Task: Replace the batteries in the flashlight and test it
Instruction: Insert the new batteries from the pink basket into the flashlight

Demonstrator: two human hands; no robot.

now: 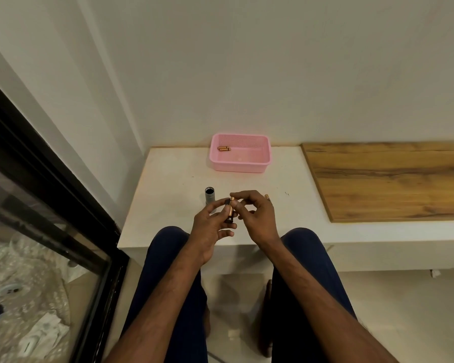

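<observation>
My left hand [212, 223] holds a black battery holder [229, 214] with a copper-and-black battery in it, above the near part of the white table [173, 179]. My right hand [256, 214] pinches the top end of that battery with thumb and forefinger. Another battery [267, 197] sticks out behind my right hand's knuckles; whether it is held or lies on the table I cannot tell. The grey flashlight body [210, 196] stands upright on the table just left of my hands, open end up. A pink basket [239, 152] at the back holds two copper batteries [223, 149].
A wooden board [388, 179] covers the table's right part. The wall rises right behind the basket. A black-framed glass pane [50, 195] stands to the left. My knees in dark trousers sit under the table's front edge.
</observation>
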